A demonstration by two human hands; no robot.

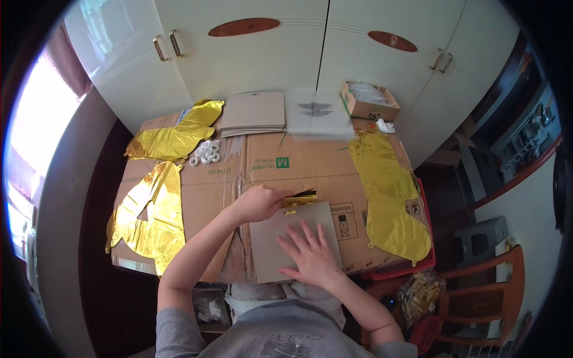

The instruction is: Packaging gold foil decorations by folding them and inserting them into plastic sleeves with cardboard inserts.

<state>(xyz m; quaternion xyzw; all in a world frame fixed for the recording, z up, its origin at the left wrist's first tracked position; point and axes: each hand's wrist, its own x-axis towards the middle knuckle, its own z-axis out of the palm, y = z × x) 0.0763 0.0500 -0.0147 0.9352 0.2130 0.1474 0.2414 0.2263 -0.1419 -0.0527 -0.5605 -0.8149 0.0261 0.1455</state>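
Observation:
A grey-brown cardboard sheet [271, 253] lies near the front edge of the large cardboard surface. Flat on it, fingers spread, rests my right hand [311, 255]. My left hand [261, 203] is closed at the sheet's far edge, gripping a small folded gold foil balloon [300, 198] that shows a dark opening. A small gold piece [290, 212] sits on the sheet just below that bundle. Flat gold foil balloons lie to both sides: a number-shaped one [162, 209] at the left, another [179, 136] behind it, and a long one [388, 200] at the right.
Toward the back are a stack of cardboard sheets [253, 113], clear plastic bags [319, 119] and a small open box [371, 102]. White rings [206, 152] lie beside thin clear straws [234, 147]. A wooden chair [483, 298] stands at the right; white cabinets [256, 59] rise behind.

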